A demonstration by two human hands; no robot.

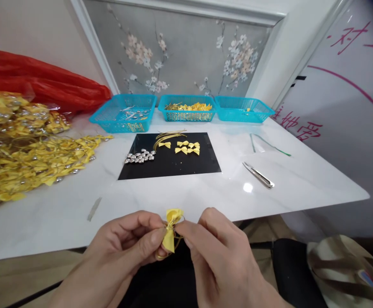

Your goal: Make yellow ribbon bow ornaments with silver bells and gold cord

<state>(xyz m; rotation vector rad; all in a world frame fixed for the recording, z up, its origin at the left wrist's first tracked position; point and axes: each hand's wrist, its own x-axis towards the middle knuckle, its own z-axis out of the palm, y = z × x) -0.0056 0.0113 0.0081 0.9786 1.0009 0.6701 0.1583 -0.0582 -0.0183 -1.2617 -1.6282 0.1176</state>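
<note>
My left hand pinches a yellow ribbon bow between thumb and fingertips, just off the table's front edge. From the right, my right hand has its thumb and index finger closed on a thin golden cord that loops at the bow's middle. Beyond the hands lies a black mat with silvery beads at its left, several small yellow bows, and a bundle of golden cords. To the right of the mat rest silver snips.
Three blue baskets stand at the back: left, middle and right. Yellow bow strands heap up at the left beside red fabric. Green ribbon and a grey strip lie on the white table.
</note>
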